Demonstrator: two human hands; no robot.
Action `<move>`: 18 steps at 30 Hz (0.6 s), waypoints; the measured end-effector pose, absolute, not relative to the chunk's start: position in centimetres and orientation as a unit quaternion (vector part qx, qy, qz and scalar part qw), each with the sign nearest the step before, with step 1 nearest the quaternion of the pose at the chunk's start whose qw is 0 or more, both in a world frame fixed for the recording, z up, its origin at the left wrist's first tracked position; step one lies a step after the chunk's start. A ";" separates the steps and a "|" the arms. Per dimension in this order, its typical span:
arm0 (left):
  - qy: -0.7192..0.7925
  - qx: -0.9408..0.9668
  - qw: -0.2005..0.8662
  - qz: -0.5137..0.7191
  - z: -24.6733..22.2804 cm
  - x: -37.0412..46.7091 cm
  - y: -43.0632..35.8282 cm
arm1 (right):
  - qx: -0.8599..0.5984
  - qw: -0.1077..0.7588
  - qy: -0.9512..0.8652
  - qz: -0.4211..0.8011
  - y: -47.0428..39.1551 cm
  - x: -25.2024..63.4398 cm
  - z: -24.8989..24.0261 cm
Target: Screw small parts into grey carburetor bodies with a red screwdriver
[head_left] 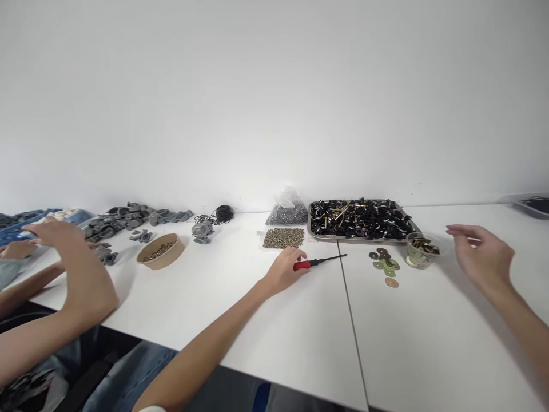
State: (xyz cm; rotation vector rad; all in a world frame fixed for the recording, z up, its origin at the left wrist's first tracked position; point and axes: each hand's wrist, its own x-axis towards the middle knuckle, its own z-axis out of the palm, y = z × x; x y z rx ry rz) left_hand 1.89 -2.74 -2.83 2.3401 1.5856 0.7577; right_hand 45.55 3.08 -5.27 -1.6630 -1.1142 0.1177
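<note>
While the left hand (283, 270) rests low over the white table (291, 332), its thumb and fingers are wrapped on the red handle of a screwdriver (304, 264). Screwdriver is mid-table, shaft pointing right, tip by the seam between table panels; any writing on the handle is too small to read. Left forearm comes in from the bottom edge, angled up and right. Small brass pieces (283, 238) sit just beyond the knuckles, bag of dark beads (286, 215) behind them, tray (321, 238) of black clips to the right. Right hand (482, 254) is raised above the table, wrist bent, fingers curled and pointing left; can't tell if the fingertips pinch anything. Nearest to it: clear cup (414, 262) of discs, apart from the hand. Loose discs (390, 265) lie left of the cup. Far left, a co-worker's hand (55, 233) is near a blue bin (80, 217)
</note>
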 end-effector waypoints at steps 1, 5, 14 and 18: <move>0.549 0.793 0.100 0.244 -2.2 1.3 -2.2 | -0.698 0.543 -0.465 0.049 3.0 45.5 -5.2; 0.640 0.743 0.031 0.196 1.8 -3.9 1.5 | -0.696 0.554 -0.453 0.047 2.8 45.3 -4.8; 0.830 0.537 -0.146 0.006 7.1 -17.6 5.2 | -0.683 0.563 -0.463 0.054 2.9 45.3 -5.2; 0.839 0.528 -0.119 -0.063 5.7 -19.1 4.3 | -0.676 0.547 -0.487 0.073 2.9 45.4 -5.3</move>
